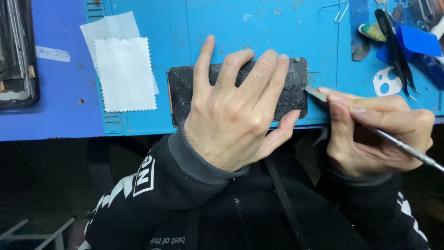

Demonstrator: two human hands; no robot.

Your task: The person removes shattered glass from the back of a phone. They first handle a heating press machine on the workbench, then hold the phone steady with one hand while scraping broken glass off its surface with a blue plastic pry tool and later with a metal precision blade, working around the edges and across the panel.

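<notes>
My left hand (231,111) pressed flat on the dark panel (185,88), while my right hand (374,134), at three o'clock, pinched a metal spudger (393,139), apparently touching its edge.

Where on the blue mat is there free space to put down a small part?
Bare blue mat lies above the dark phone panel, between the white cloths and the paper clip. The left blue surface beside the cloths is also bare. The right corner is crowded with black tweezers and blue picks.

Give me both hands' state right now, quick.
Left hand: open, fingers spread, pressing flat on the dark phone panel.
Right hand: closed in a grip on the thin metal pry tool, tip at the panel's right edge.
</notes>
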